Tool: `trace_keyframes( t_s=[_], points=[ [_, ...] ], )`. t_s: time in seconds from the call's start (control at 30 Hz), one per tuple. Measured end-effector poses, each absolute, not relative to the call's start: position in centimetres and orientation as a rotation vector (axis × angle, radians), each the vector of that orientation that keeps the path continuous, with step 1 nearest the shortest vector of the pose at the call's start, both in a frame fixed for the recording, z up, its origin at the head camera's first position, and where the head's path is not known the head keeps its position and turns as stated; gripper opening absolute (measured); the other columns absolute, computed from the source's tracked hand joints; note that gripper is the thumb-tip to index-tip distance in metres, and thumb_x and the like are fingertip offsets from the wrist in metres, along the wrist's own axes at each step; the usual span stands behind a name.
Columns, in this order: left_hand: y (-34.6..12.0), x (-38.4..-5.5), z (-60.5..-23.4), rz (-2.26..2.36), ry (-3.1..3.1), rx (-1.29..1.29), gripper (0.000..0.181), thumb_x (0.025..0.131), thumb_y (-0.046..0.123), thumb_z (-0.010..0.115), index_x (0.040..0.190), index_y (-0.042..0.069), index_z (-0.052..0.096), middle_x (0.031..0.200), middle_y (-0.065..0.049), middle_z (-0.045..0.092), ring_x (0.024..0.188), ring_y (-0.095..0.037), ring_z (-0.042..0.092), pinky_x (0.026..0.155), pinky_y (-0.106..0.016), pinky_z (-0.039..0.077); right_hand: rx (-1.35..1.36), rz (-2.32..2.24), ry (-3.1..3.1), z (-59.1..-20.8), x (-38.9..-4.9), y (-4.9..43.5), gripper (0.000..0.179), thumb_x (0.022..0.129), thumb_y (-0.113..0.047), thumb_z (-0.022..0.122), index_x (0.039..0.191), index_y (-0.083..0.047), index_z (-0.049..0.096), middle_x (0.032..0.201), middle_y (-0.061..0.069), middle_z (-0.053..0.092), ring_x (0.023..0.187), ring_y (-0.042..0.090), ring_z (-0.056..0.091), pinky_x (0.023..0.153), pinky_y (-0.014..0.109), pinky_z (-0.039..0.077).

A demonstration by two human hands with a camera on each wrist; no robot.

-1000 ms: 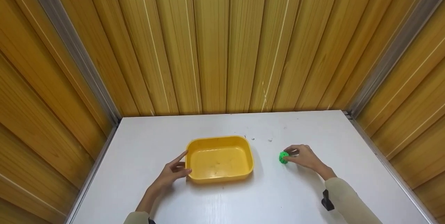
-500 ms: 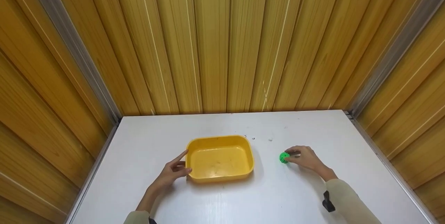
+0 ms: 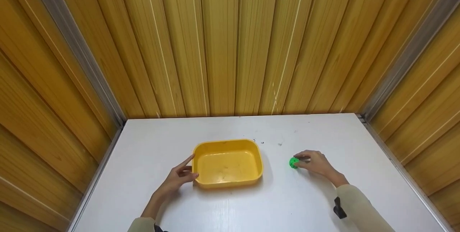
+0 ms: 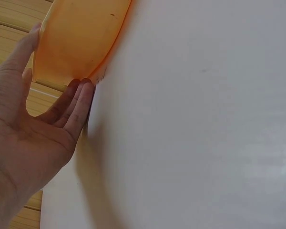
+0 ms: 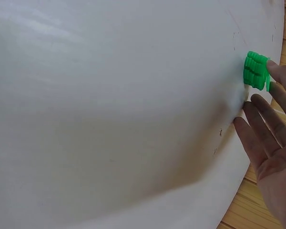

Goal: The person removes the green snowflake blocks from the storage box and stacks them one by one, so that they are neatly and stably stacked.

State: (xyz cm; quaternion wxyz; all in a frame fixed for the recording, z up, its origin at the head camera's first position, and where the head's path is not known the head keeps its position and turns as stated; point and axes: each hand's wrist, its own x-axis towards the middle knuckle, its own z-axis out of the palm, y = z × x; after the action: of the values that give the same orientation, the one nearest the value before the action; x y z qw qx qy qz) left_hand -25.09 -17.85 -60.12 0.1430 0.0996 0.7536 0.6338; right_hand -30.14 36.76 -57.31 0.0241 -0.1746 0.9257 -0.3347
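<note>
A yellow plastic basin with rounded corners stands on the white table, nothing inside it. My left hand holds its left end, thumb on the rim near the front corner and a finger at the rim farther back. In the left wrist view, other straight fingertips meet the low outer wall of the basin. To the right, my right hand pinches a small green ribbed plastic piece between thumb and index finger. In the right wrist view, the green piece shows a thin flange; the other fingers extend below it.
The white table has small dark marks behind and right of the basin. Wood-patterned panels rise at the back and both sides, with grey metal posts at the corners.
The green piece has turned slightly in my right fingers, showing a rounder face than a second ago. My left hand and the basin keep their places.
</note>
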Motion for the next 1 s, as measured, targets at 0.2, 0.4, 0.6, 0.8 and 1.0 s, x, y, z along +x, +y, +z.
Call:
trace_keyframes(
  t_s=[0.2,0.4,0.6,0.8,1.0],
  points=[
    [-17.90,-24.88,-59.94,1.831,2.153,0.328,0.077,0.099,0.023,0.068,0.163,0.020,0.026,0.138,-0.029,0.057,0.111,-0.022,0.066,0.102,-0.038,0.055,-0.517,-1.014,2.877,-57.17,-30.07,36.58,0.034,0.092,-0.022,0.077,0.117,0.000,0.073,0.116,0.017,0.075,0.108,0.037,0.071,0.093,0.049,0.059],
    [-17.87,-24.78,-59.81,1.817,2.173,0.300,0.076,0.098,0.025,0.069,0.163,0.021,0.028,0.138,-0.027,0.058,0.112,-0.023,0.066,0.106,-0.044,0.053,-0.507,-0.999,2.869,-56.91,-29.99,36.38,0.033,0.093,-0.020,0.076,0.119,0.000,0.073,0.117,0.017,0.075,0.110,0.037,0.070,0.094,0.052,0.058],
    [-17.97,-24.88,-59.91,1.821,2.175,0.296,0.077,0.098,0.024,0.070,0.163,0.021,0.029,0.137,-0.027,0.059,0.110,-0.022,0.066,0.105,-0.042,0.053,-0.486,-0.983,2.872,-56.83,-29.95,36.22,0.033,0.093,-0.020,0.076,0.119,0.000,0.073,0.118,0.017,0.074,0.111,0.038,0.070,0.095,0.053,0.057],
    [-17.97,-24.89,-59.97,1.830,2.164,0.288,0.077,0.097,0.024,0.071,0.162,0.020,0.029,0.137,-0.028,0.058,0.109,-0.022,0.066,0.100,-0.037,0.056,-0.481,-1.004,2.867,-57.01,-30.08,36.27,0.035,0.092,-0.022,0.076,0.119,-0.001,0.073,0.118,0.017,0.074,0.111,0.037,0.070,0.095,0.051,0.058],
    [-17.78,-24.96,-59.81,1.817,2.168,0.279,0.076,0.098,0.027,0.070,0.162,0.021,0.029,0.139,-0.026,0.057,0.113,-0.024,0.066,0.102,-0.041,0.056,-0.517,-1.097,2.824,-56.92,-30.03,36.76,0.037,0.094,-0.020,0.074,0.122,0.004,0.070,0.123,0.024,0.071,0.111,0.043,0.070,0.093,0.050,0.059]
  ],
)
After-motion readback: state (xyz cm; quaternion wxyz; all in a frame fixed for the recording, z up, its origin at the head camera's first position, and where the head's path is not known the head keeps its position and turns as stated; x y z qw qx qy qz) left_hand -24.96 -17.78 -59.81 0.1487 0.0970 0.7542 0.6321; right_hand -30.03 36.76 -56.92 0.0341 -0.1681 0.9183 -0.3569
